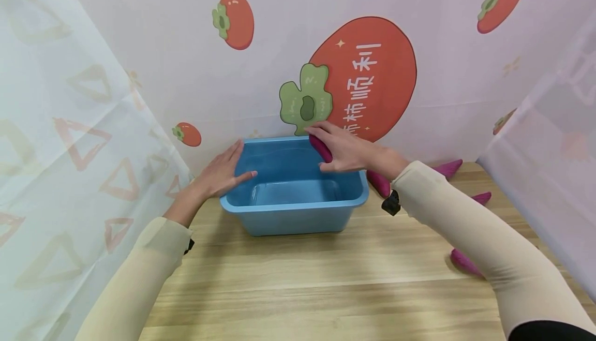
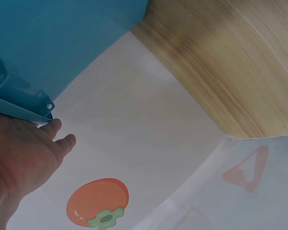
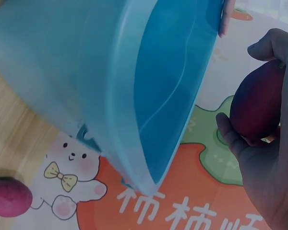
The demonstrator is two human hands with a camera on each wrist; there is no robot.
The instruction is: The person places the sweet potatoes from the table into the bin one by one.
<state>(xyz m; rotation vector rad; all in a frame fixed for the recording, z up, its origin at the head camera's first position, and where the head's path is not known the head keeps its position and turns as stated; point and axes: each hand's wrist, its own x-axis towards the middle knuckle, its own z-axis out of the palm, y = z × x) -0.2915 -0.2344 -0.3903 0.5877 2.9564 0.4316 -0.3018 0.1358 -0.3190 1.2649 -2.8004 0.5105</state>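
Grips a purple sweet potato (image 1: pixel 320 148) in the right hand (image 1: pixel 346 150), with thumb and fingers curled round it. Holds it raised at the far right of the blue basin (image 1: pixel 295 220), overlapping the far rim in the head view. In the right wrist view, appears apart from the basin, against the patterned backdrop (image 1: pixel 447 61).

Rests the left hand (image 1: pixel 222 172) on the basin's left rim, released rather than clenched, with fingers straight toward the far left corner and thumb stretched rightward over the opening. In the left wrist view, shows two fingertips just past the rim.

Open side up at the far part of the wooden table (image 1: pixel 298 284), the basin, near the backdrop. Just beside it on the right, a second sweet potato (image 1: pixel 378 183), partly hidden by the right wrist. Farther right, a third sweet potato (image 1: pixel 449 168) at the far side, a fourth sweet potato (image 1: pixel 482 197) somewhat nearer, and a fifth sweet potato (image 1: pixel 464 262) nearest, all partly covered by the right sleeve (image 1: pixel 465 224).

Printed on the backdrop, orange persimmons and white characters; on the left cloth (image 1: pixel 42 175), loose triangles. Worn at the right wrist, a small black device (image 1: pixel 391 203).
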